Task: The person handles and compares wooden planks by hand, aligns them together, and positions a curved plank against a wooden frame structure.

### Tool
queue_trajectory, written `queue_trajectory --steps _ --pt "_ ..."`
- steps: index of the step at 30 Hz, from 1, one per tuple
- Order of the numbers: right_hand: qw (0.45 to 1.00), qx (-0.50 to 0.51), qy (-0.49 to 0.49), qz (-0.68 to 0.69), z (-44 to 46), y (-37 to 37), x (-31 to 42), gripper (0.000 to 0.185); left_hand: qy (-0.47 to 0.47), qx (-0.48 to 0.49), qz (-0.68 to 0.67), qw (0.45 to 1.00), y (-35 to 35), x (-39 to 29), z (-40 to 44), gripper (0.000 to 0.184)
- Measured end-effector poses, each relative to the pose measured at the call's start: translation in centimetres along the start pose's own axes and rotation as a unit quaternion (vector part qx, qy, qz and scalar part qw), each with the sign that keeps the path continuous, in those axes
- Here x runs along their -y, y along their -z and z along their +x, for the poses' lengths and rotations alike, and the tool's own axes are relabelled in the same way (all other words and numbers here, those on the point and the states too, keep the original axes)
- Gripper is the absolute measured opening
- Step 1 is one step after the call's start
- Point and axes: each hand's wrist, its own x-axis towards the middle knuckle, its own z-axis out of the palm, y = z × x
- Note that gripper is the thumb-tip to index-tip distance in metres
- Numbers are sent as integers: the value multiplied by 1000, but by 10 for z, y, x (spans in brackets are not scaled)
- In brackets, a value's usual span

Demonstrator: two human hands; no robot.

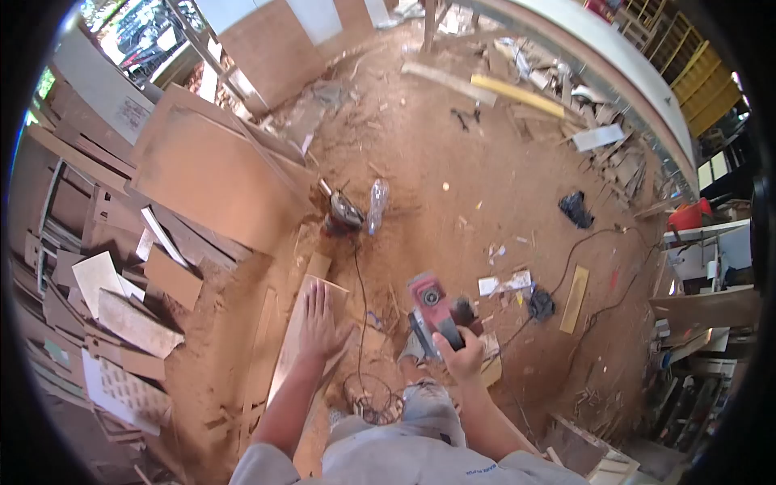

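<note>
My left hand (319,327) lies flat with its fingers stretched out on a long pale wooden board (284,356). The board runs away from me, left of my legs. In my right hand (462,353) is a red power tool that looks like an electric planer (428,295), gripped by its black rear handle. The tool is right of the board and apart from it, in front of my knee. A dark cord (361,283) trails over the ground between the board and the tool.
An angle grinder-like tool (346,212) and a clear plastic bottle (377,204) are ahead on the dusty ground. Sheets and offcuts (129,315) pile up at left. A large brown panel (214,174) leans behind them. Scrap wood (622,166) and a black bag (575,208) lie at right.
</note>
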Motion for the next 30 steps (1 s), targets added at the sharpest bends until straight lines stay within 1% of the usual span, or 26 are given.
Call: queue_trajectory --steps 1,2,3,4,5,6,9,10,12,13,14,15,17,20,21,23,24,26,29,30 --pt "999 11 -42 -10 -23 0 17 48 -5 -2 17 1000 31 -1 -17 110" --pt "998 13 -65 -24 -43 -2 25 48 -12 -7 34 999 59 -1 -36 108" --pt "998 -25 -39 -30 100 19 -40 47 -25 -40 12 999 -21 -44 99 105" --pt "998 -35 -57 -8 112 11 -49 45 -20 -28 26 999 -14 -45 106 103" --pt "995 -33 -96 17 99 -5 -59 44 -8 4 48 999 -2 -38 88 100" --pt "996 -72 -56 12 138 -14 -75 40 -1 -16 37 999 2 -53 117 90" --pt "988 -75 -134 -6 172 -49 -156 36 0 6 56 998 -5 -43 111 81" --pt "984 -63 -169 -13 189 -57 -172 38 8 -5 50 999 -7 -43 114 75" --pt "972 -36 -232 -26 228 -76 -209 44 14 16 75 997 -9 -47 119 74" --pt "975 -51 -216 -16 249 -90 -238 38 13 21 87 996 -10 -49 126 74" --pt "978 -65 -201 -6 269 -109 -278 33 18 18 93 995 -11 -50 133 68" --pt "978 -75 -195 3 270 -127 -319 30 20 35 100 994 -10 -49 127 66" --pt "973 -71 -220 -24 305 -154 -384 28 20 46 111 993 -12 -48 132 62" --pt "961 -39 -264 -67 343 -194 -472 28 25 61 124 990 -17 -40 126 57" --pt "954 -20 -286 -83 334 -208 -498 29 24 68 129 989 -17 -36 115 55" --pt "947 -20 -305 -99 375 -220 -516 31 14 56 135 989 -20 -34 123 50" --pt "940 -16 -323 -107 368 -231 -530 33 17 62 139 988 -20 -31 113 48" --pt "936 -7 -333 -110 393 -242 -562 33 22 53 142 988 -22 -30 116 45" --pt "925 17 -359 -125 383 -263 -606 30 19 45 121 991 -19 -37 130 44" --pt "924 19 -362 -123 378 -263 -609 29 24 36 111 993 -20 -39 132 37"
